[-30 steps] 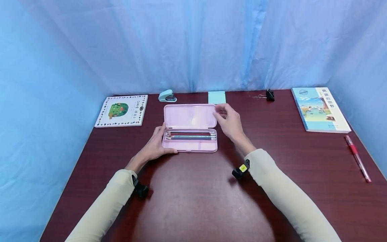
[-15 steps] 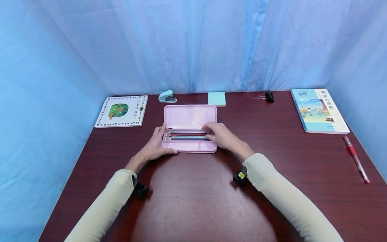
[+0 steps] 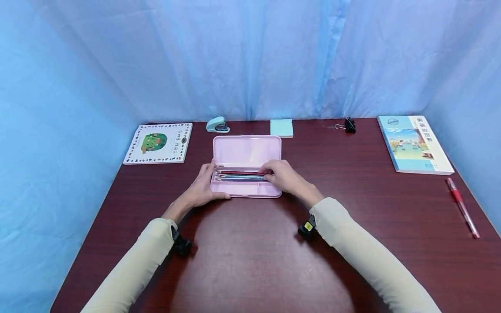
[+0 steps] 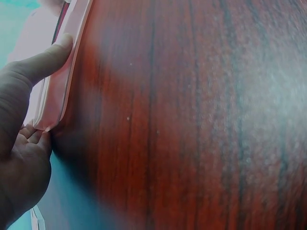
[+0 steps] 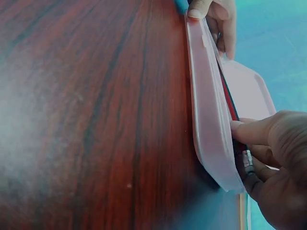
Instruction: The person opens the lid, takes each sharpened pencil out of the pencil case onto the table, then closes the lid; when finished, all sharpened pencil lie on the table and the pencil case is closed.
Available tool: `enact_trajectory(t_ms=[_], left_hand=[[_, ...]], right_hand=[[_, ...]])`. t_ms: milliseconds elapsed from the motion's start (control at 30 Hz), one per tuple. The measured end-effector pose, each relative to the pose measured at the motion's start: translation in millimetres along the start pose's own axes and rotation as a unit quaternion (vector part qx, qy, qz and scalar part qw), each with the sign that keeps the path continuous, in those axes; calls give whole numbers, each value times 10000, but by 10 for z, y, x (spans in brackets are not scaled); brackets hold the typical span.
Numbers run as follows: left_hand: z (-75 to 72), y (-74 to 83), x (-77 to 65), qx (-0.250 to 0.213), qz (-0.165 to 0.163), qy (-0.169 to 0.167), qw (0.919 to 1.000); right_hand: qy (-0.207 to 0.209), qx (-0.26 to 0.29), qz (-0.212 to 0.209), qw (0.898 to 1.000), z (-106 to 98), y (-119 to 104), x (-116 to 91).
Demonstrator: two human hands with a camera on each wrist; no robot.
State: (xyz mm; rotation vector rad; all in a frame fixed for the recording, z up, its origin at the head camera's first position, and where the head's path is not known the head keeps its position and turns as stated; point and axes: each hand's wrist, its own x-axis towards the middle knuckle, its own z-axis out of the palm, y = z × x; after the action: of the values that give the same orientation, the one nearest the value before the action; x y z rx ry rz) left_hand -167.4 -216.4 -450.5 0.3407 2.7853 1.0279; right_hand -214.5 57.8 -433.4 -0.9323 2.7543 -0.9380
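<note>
A pink pencil case [image 3: 235, 188] lies unfolded on the dark wooden table, its lid [image 3: 246, 150] tipped back. Several pencils [image 3: 236, 177] lie side by side in the rear compartment, points to the left. My left hand [image 3: 200, 189] grips the case's left end, thumb [image 4: 62, 43] on the front edge and fingers round the far side. At the pencils' right ends my right hand [image 3: 287, 177] reaches in. There, thumb and fingers pinch a dark red pencil [image 5: 227, 93]; a silver ferrule [image 5: 247, 160] shows between the fingers. The front compartments hold nothing visible.
Behind the case are a mint stapler [image 3: 216, 125] and a sticky-note pad [image 3: 282, 128]. A picture book [image 3: 158, 143] lies at left. Toward the right are a black binder clip [image 3: 350, 125], a thicker book [image 3: 415, 143] and a red pen [image 3: 462, 206]. Curtains [image 3: 250, 56] border the table.
My right hand has come from beside the lid's right edge down into the case and onto the pencils, which have shifted slightly. The left hand stays on the case.
</note>
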Motion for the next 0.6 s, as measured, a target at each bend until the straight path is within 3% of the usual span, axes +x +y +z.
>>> enact_trajectory(t_ms=[300,600], left_hand=[[0,13,9,-3,-45,12,10000],[8,-1,-11,-20,-19,29,10000]], right_hand=[[546,284,346,9975,-191,141,-97],[499,349,689,9958,-611,557,-432]])
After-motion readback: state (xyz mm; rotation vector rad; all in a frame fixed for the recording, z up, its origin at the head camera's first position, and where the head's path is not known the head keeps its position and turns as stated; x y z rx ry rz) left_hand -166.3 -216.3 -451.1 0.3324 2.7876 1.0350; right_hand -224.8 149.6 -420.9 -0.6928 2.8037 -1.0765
